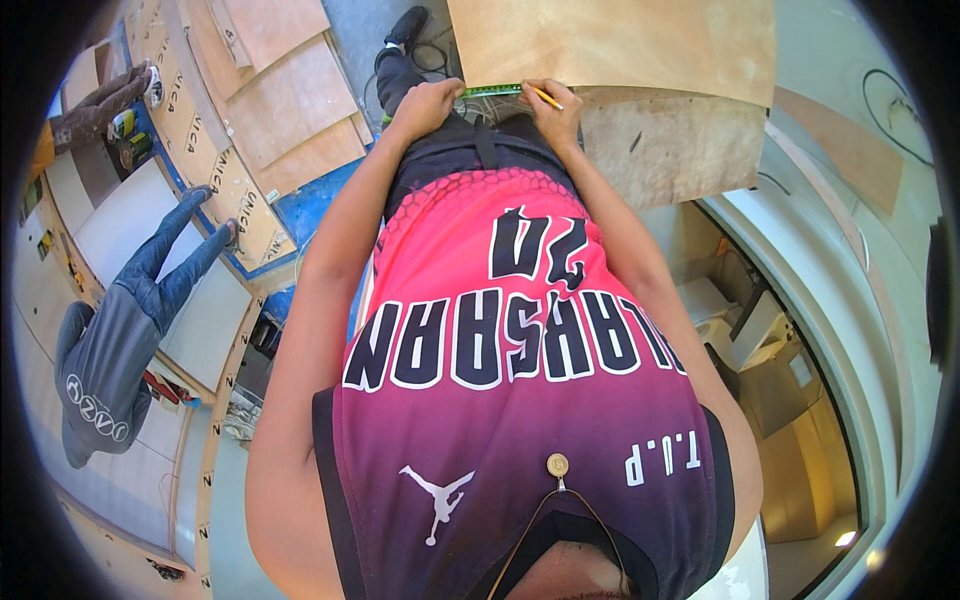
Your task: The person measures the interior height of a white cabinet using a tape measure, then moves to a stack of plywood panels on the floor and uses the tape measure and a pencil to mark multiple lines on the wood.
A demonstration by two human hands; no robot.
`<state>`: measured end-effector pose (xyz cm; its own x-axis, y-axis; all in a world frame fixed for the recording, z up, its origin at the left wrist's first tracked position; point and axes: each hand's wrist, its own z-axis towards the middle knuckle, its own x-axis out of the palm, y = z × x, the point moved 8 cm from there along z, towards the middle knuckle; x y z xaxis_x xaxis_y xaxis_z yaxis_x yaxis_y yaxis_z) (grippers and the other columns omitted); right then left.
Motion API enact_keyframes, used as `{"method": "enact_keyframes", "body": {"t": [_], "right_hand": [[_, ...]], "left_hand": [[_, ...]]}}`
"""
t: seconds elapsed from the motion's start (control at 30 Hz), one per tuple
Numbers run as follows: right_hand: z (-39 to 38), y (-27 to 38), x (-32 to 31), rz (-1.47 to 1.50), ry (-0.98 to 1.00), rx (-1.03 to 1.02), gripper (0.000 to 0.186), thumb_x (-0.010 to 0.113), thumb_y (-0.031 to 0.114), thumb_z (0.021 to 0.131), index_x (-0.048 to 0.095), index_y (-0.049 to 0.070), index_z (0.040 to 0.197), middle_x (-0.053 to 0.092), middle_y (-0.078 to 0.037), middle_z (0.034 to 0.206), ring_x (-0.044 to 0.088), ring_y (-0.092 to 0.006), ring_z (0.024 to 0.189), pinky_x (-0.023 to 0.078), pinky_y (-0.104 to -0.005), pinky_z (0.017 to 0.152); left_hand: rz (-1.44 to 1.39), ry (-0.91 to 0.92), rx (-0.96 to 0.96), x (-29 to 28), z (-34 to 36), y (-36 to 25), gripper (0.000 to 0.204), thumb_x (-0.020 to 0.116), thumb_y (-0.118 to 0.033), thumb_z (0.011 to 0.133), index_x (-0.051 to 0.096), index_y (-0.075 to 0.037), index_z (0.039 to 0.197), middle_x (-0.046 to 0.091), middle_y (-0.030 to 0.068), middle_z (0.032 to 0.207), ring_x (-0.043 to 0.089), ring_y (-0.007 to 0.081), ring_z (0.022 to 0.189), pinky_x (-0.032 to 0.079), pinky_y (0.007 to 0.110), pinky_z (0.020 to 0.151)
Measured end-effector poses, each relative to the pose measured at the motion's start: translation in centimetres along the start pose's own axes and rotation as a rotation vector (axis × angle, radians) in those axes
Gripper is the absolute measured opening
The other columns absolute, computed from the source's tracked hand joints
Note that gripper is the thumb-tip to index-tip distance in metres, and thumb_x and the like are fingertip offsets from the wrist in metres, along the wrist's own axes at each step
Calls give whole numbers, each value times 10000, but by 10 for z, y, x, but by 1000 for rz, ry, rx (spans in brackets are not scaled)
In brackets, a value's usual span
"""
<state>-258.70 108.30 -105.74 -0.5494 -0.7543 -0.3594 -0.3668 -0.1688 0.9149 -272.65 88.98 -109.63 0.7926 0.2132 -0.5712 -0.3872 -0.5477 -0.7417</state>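
Note:
My left hand (428,108) is closed at the near left corner of a plywood sheet (615,45). From its fingers a narrow green measuring tape (493,90) runs right along the sheet's near edge. My right hand (555,115) grips a yellow pencil (547,97) at the tape's other end, with its fingertips close to the sheet's edge. Whatever part of the tape sits inside my left hand is hidden by the fingers.
Below the sheet lies another, rougher wood panel (670,145). Several plywood pieces (290,85) are stacked to the left. Cables (430,58) lie on the floor near my foot. A person in dark clothes (130,310) and another person's legs (100,110) appear at far left. A curved-framed opening (800,400) is at right.

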Motion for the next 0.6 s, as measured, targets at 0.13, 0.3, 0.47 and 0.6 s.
{"method": "enact_keyframes", "body": {"t": [0.13,0.3,0.47,0.6], "right_hand": [[3,14,-1,-87,6,14,137,739,88,920,754,-49,922,766,-146,838,774,-189,750,587,-292,664],[0,2,1,15,5,8,137,739,91,921,756,-45,930,768,-146,842,777,-194,756,587,-292,658],[2,4,-1,-53,-2,-5,138,742,92,917,756,-45,923,768,-151,846,775,-191,762,588,-298,655],[2,6,-3,-72,-9,-4,132,740,84,915,756,-46,926,766,-151,846,772,-191,757,588,-296,660]], "left_hand": [[-2,18,-8,0,-1,1,244,575,-210,989,688,-110,1181,731,213,1025,696,435,956,548,525,826],[-4,1,-3,0,1,2,247,574,-210,990,689,-110,1184,727,221,1016,695,439,951,546,531,822],[-8,12,8,1,1,1,253,572,-212,993,692,-111,1191,730,222,1019,698,439,948,548,531,827],[-19,2,0,2,0,1,254,571,-213,996,690,-110,1196,730,223,1028,698,438,955,549,530,830]]}}
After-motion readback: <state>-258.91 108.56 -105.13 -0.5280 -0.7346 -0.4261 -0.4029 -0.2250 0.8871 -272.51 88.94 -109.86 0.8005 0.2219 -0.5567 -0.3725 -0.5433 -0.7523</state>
